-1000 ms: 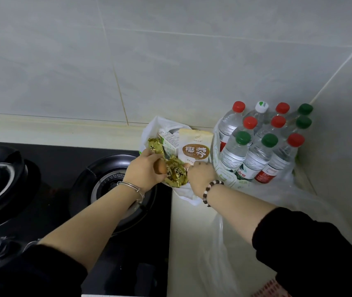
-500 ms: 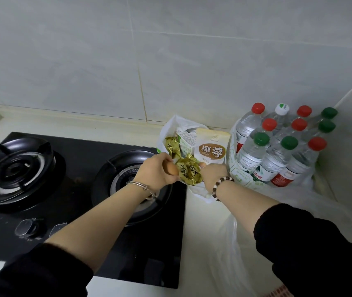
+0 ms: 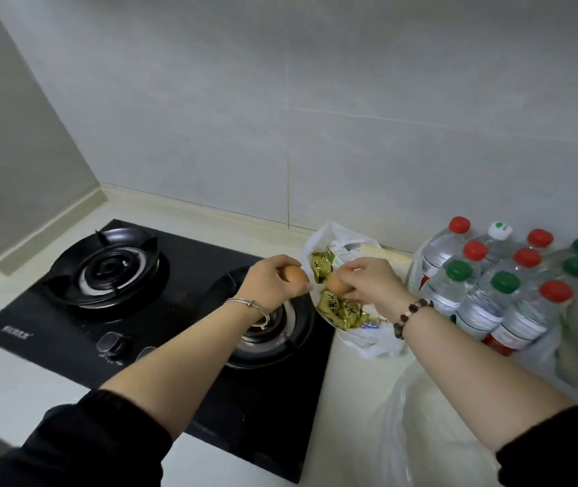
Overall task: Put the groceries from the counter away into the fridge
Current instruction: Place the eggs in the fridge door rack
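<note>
Closest to the camera, two black sleeves reach forward over the pale surface (image 3: 349, 398), with a crumpled clear plastic bag (image 3: 417, 427) lying under the right forearm. The left forearm crosses the black gas hob (image 3: 161, 311) and wears a silver bangle (image 3: 249, 304); the right wrist carries a bead bracelet (image 3: 414, 315).

The left hand (image 3: 273, 282) has its fingers curled round a brown egg (image 3: 295, 274), held above the hob's right burner. Just beside it, the right hand (image 3: 373, 286) pinches a second egg (image 3: 336, 285) in its fingertips, over the open mouth of a white plastic bag (image 3: 368, 344).

That bag sits on the surface between the hob and a cluster of water bottles (image 3: 501, 297) (red, green and one white cap). Inside it lie gold-wrapped packets (image 3: 340, 311) and, further back, a small carton (image 3: 339, 254). Behind everything stands the grey tiled wall (image 3: 315, 117).
</note>
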A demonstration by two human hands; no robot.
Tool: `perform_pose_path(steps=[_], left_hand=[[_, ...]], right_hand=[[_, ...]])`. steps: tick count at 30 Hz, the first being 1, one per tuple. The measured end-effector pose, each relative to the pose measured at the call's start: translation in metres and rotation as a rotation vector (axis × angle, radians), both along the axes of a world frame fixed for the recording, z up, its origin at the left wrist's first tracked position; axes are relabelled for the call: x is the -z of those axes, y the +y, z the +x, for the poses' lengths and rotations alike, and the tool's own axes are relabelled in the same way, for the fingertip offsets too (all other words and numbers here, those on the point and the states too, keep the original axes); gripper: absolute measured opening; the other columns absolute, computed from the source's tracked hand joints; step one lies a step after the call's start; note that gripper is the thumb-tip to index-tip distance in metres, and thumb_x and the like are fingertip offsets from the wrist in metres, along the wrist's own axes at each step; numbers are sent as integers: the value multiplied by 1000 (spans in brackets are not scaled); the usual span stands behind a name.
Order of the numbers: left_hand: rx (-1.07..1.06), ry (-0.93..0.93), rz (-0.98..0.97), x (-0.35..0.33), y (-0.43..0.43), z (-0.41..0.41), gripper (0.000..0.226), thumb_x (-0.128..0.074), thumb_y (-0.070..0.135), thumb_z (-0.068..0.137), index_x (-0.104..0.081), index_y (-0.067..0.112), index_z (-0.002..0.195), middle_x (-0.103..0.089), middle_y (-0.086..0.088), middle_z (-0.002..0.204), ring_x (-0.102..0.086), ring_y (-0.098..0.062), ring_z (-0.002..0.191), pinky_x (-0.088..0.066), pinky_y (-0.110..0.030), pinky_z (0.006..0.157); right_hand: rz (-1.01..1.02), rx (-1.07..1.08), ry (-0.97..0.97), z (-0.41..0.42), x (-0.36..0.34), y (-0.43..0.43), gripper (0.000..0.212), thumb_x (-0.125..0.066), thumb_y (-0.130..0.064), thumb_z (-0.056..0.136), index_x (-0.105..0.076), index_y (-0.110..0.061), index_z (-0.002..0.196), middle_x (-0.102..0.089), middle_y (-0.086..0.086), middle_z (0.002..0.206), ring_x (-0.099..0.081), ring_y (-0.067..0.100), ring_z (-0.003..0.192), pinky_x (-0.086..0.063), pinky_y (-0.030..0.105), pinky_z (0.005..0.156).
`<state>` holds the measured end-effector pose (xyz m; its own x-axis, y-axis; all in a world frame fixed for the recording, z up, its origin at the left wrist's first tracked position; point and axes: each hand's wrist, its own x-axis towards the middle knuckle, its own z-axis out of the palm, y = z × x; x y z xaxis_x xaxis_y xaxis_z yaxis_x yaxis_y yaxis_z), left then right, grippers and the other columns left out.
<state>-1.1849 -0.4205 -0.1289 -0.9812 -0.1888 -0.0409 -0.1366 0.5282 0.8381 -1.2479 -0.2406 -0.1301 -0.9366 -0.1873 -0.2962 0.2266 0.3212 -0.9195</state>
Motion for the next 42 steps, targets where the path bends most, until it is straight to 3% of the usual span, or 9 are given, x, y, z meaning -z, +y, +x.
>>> perform_pose_path(steps=[2,4,15,17,21,26,34,38,42], left_hand=[[-103,-4,110,-5,-13,14,33,-83,31,64,-66,24,92,-68,3,92,-64,-13,87,-54,-28,82],[-196,10,203,-12,-28,32,31,-83,23,67,-66,17,93,-68,0,89,-65,-15,80,-57,-33,77],[-633,155,634,-63,-125,236,23,-53,28,95,-60,9,106,-58,-4,85,-57,-14,65,-52,-22,63],[-688,207,627,-79,-141,291,26,-50,27,97,-58,5,108,-54,-6,83,-56,-15,65,-51,-20,60],[-764,343,591,-118,-159,408,19,-49,18,97,-51,11,80,-42,-3,74,-39,-19,72,-45,-22,64],[-1029,395,487,-164,-157,573,25,-54,29,94,-56,13,113,-55,-7,94,-53,-17,74,-50,-21,62],[-1297,594,436,-234,-125,798,20,-46,25,98,-57,17,113,-46,-13,106,-50,-18,70,-49,-19,52],[-1412,676,332,-265,-105,867,24,-34,20,102,-56,17,110,-50,-11,94,-49,-19,62,-46,-20,46],[-1456,646,141,-294,-82,907,19,-40,16,100,-54,15,112,-54,-9,89,-51,-18,59,-46,-21,48]], right_hand=[[-179,-20,-83,2,-6,-18,12,-68,-8,82,-67,-5,94,-62,10,100,-63,20,90,-54,23,61],[-279,-67,-127,8,-11,-44,2,-65,-4,84,-65,-5,87,-62,12,97,-61,23,92,-53,27,65],[-402,-524,-293,156,-47,-195,9,-56,-12,91,-60,-7,84,-59,14,82,-56,25,73,-45,30,65],[-403,-640,-239,199,-65,-220,8,-59,-11,89,-64,-6,85,-61,13,83,-57,23,74,-47,29,65],[-441,-853,-151,310,-107,-269,16,-60,-10,87,-65,-9,72,-62,7,71,-55,20,71,-45,28,67],[-552,-1068,-69,470,-149,-318,16,-64,-23,87,-65,-9,95,-65,11,94,-61,22,85,-47,28,66],[-725,-1373,83,704,-210,-327,18,-65,-26,87,-64,-12,98,-63,6,97,-61,21,88,-52,29,70],[-824,-1462,86,780,-238,-321,6,-65,-23,87,-63,-18,88,-64,2,87,-61,16,81,-53,29,69],[-939,-1541,18,827,-269,-321,8,-64,-19,87,-66,-12,89,-67,7,85,-62,18,76,-52,31,65]])
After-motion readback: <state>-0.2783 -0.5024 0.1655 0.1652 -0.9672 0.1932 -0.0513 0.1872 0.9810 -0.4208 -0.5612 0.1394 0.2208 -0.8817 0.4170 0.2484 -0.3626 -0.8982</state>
